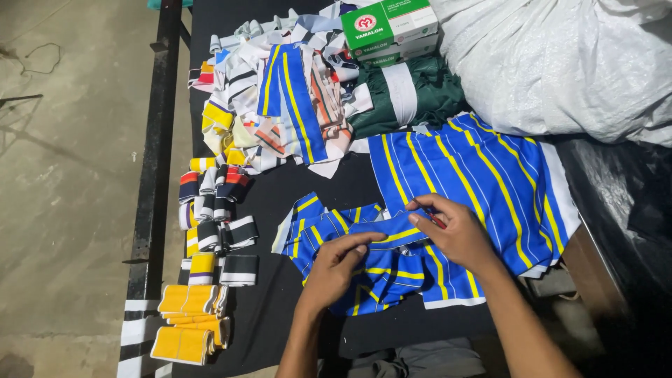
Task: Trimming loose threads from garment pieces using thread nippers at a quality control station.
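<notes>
The fingers [358, 240] of the left hand [334, 269] are stretched out nearly flat, their tips pressing on a narrow blue strip [383, 232] with a yellow line that runs across the middle of the worktop [273, 315]. The right hand [455, 234] meets it from the other side: its fingers curl over the strip's far end, thumb beneath and forefinger on top, pinching the cloth. Whether the left thumb grips the strip or only rests against it cannot be told.

The strip lies on a small heap of blue pieces [336, 241] with yellow and white stripes, in front of the person. Just beyond and to the right, a larger panel of the same striped cloth [476, 182] is spread flat, partly under the right wrist.

Farther back sits a jumbled pile of mixed offcuts [280, 105], with dark green cloth [420, 98] beside it and a green and white box [388, 24] above that. A big white sack [560, 63] fills the far right corner. Along the left edge of the worktop lie folded striped bands [217, 210] and, nearest the person, yellow folded pieces [189, 322].
</notes>
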